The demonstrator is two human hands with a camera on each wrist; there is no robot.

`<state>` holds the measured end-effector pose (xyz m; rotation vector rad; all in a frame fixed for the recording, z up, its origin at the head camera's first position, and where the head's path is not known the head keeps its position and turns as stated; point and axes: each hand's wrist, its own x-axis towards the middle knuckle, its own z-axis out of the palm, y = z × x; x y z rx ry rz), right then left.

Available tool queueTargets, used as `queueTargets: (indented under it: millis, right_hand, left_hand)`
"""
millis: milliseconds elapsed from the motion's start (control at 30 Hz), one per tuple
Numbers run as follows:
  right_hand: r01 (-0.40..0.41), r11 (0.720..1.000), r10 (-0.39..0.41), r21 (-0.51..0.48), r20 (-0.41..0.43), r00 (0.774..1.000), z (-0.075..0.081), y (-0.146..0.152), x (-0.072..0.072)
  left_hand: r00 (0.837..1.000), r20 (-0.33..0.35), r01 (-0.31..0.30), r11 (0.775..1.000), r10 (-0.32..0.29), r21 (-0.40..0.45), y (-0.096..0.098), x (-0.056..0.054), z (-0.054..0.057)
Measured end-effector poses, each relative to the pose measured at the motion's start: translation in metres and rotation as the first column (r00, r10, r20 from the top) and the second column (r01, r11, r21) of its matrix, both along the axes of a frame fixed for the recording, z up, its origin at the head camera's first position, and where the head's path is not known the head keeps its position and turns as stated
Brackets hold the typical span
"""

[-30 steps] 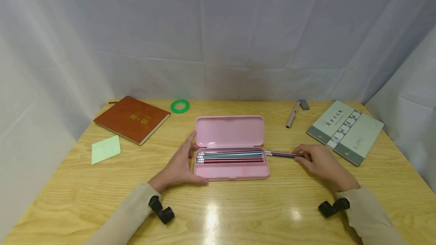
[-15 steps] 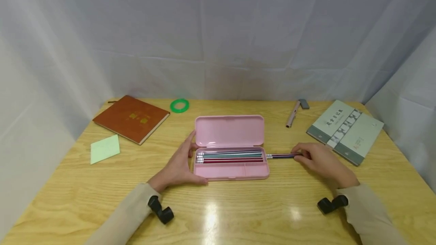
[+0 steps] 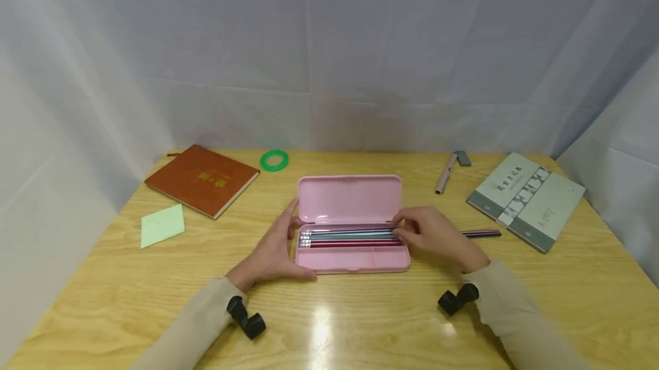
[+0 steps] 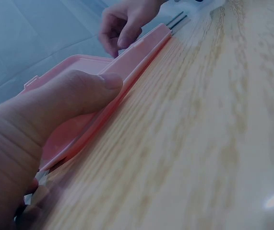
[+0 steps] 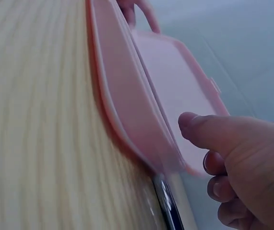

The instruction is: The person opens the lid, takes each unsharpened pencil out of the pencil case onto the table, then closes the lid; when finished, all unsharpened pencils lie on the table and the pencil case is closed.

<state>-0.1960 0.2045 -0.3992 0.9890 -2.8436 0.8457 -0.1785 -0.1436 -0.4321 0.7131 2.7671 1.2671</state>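
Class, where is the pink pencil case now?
In the head view, the pink pencil case lies mid-table, left hand at its left end, right hand at its right.

one pink case [image 3: 334, 259], two notebooks [image 3: 202, 180], one note pad [image 3: 162, 226], one green ring [image 3: 274, 168], one pen [image 3: 446, 174], one grey block [image 3: 463, 158], two wrist cameras [image 3: 246, 318], one left hand [image 3: 270, 247] and one right hand [image 3: 437, 237] are counted; several pencils [image 3: 352, 244] are seen, too tightly bunched to be numbered.
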Motion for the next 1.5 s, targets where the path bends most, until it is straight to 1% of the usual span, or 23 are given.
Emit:
queueTargets:
  millis: [100,233,433,533,700,833,967,1033,1133,1200,1267,1333,1500]
  right_hand:
    - [-0.05,0.999,0.05,0.015,-0.022,0.999,-0.001,-0.016,-0.002]
    - [-0.097,0.994,0.1,0.055,-0.066,0.993,-0.004,-0.033,-0.004]
    - [-0.132,0.988,0.139,0.082,-0.081,0.987,-0.003,-0.051,-0.009]
    - [-0.13,0.985,0.142,0.117,-0.104,0.984,-0.001,-0.056,-0.008]
    - [-0.084,0.98,0.114,0.182,-0.16,0.98,-0.001,-0.062,-0.002]
    - [-0.045,0.979,0.087,0.201,-0.202,0.976,-0.003,-0.066,0.002]
    - [-0.017,0.983,0.061,0.185,-0.237,0.969,-0.002,-0.065,0.003]
    - [0.001,0.987,0.036,0.163,-0.228,0.973,0.001,-0.061,0.005]
    - [0.047,0.99,-0.024,0.131,-0.169,0.985,0.005,-0.05,0.007]
    - [0.063,0.993,-0.048,0.105,-0.138,0.989,0.006,-0.037,0.009]
    - [0.081,0.994,-0.073,0.077,-0.108,0.991,0.006,-0.02,0.012]
    - [0.094,0.995,-0.09,0.042,-0.097,0.991,0.005,0.0,0.015]
    - [0.149,0.988,-0.151,-0.027,-0.067,0.986,-0.003,0.053,0.027]
  left_hand:
    - [1.0,-0.007,0.003,1.0,-0.003,-0.007,0.001,0.0,0.0]
    - [1.0,-0.003,0.003,1.0,-0.003,-0.01,0.002,0.0,-0.001]
    - [1.0,0.0,-0.001,1.0,0.001,-0.007,0.001,0.0,0.0]
    - [1.0,-0.004,0.002,1.0,-0.002,-0.007,0.002,-0.001,0.0]
    - [1.0,-0.006,0.005,1.0,-0.005,-0.014,0.003,-0.001,0.0]
    - [1.0,0.0,0.008,1.0,-0.008,-0.014,0.004,-0.001,0.001]
    - [1.0,-0.001,0.008,1.0,-0.008,-0.011,0.004,-0.001,0.001]
    - [1.0,-0.003,0.007,1.0,-0.007,-0.016,0.004,-0.001,0.001]
    - [1.0,-0.007,0.01,1.0,-0.01,-0.021,0.004,-0.002,0.0]
    - [1.0,-0.008,0.01,1.0,-0.01,-0.02,0.003,-0.001,0.0]
    - [1.0,-0.009,0.007,1.0,-0.007,-0.017,0.003,-0.001,-0.001]
    - [1.0,-0.005,0.004,1.0,-0.004,-0.016,0.002,-0.001,-0.001]
    - [1.0,-0.002,-0.003,1.0,0.003,-0.019,0.0,-0.001,-0.002]
